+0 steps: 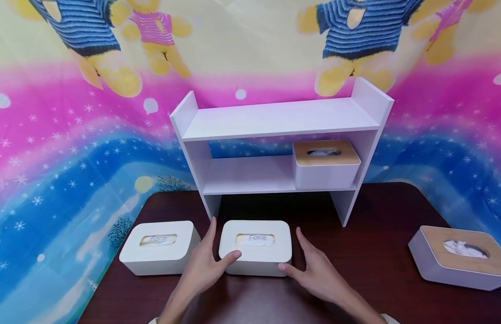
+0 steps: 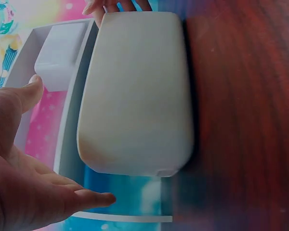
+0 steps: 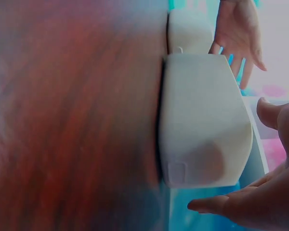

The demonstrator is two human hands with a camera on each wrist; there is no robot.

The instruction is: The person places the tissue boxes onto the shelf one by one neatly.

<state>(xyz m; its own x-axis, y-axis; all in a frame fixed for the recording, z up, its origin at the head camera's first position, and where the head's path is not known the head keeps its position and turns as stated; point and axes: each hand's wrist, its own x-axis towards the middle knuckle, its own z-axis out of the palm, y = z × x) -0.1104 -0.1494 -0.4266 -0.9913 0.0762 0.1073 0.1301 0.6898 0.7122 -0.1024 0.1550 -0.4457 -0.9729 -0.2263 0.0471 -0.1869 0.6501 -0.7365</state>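
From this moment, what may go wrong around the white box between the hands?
The left hand stands between the middle box and the left box, so it might nudge the latter. Neither it nor the right hand is closed round the middle box, so a hasty lift might slip. The white shelf stands just behind, so the box might knock it.

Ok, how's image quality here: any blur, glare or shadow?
Head: sharp enough to read "Face" on the centre box, soft glare on the table before it; left wrist: table grain smeared; right wrist: table blurred too, dark shadow on the centre box, backdrop washed out at upper right.
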